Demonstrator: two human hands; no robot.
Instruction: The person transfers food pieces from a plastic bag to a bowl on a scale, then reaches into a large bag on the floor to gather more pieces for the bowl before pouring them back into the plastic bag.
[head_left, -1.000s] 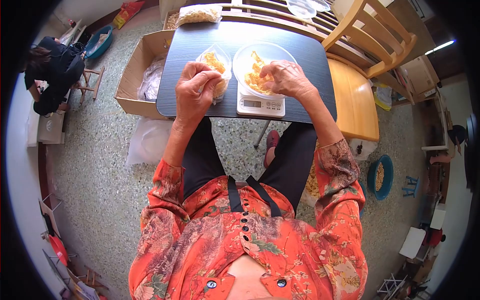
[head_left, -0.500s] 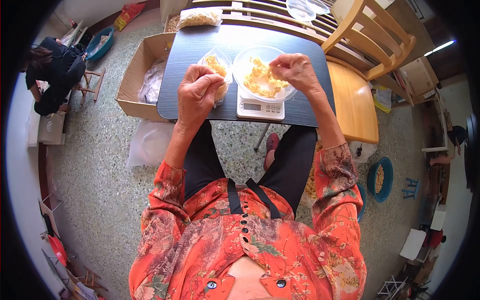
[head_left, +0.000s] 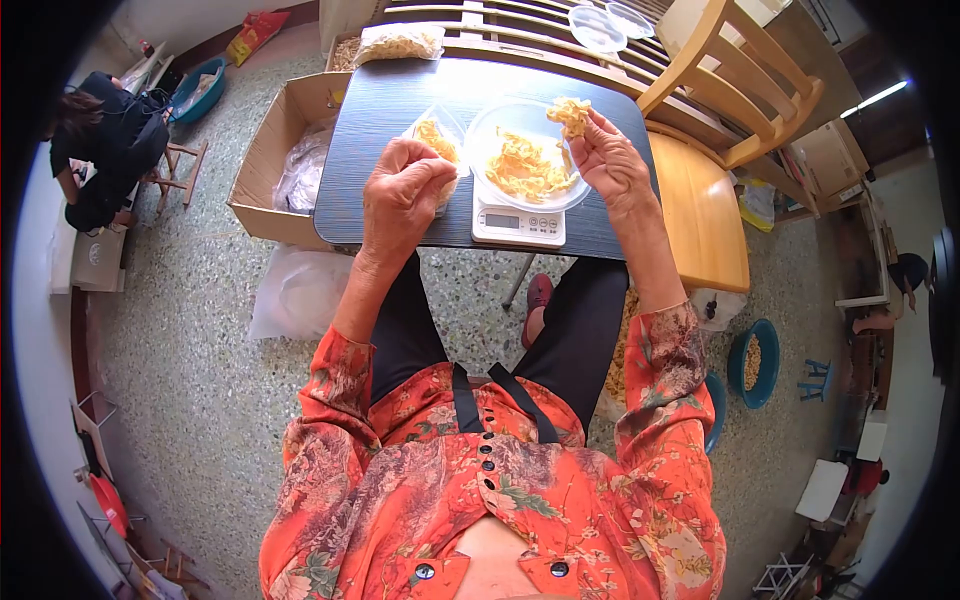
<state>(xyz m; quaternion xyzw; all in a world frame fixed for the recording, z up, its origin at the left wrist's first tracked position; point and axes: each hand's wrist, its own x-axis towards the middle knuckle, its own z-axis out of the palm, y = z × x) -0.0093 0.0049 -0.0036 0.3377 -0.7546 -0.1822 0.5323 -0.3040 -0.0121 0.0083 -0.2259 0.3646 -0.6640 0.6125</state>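
Note:
My right hand (head_left: 617,168) is closed on a small clump of curly, yellow dried food strips (head_left: 569,114), raised at the right rim of a clear plastic bowl (head_left: 482,118). More dried strips (head_left: 526,166) lie in that bowl. Under it stands a white digital kitchen scale (head_left: 518,224), with display and buttons facing me. My left hand (head_left: 405,195) pinches the near side of a clear plastic bag (head_left: 447,124) that holds similar yellow strips. The fingers partly hide the bag.
A dark table (head_left: 390,95) carries these things; a filled bag (head_left: 400,42) lies at its far edge. A cardboard box (head_left: 262,160) stands left, a wooden chair (head_left: 700,215) right. Blue-green basins (head_left: 753,395) sit on the floor. Another person (head_left: 112,150) sits far left.
My right hand has risen out of the bowl, lifting a clump of dried strips to its right rim. My left hand stays at the bag, nearly in place.

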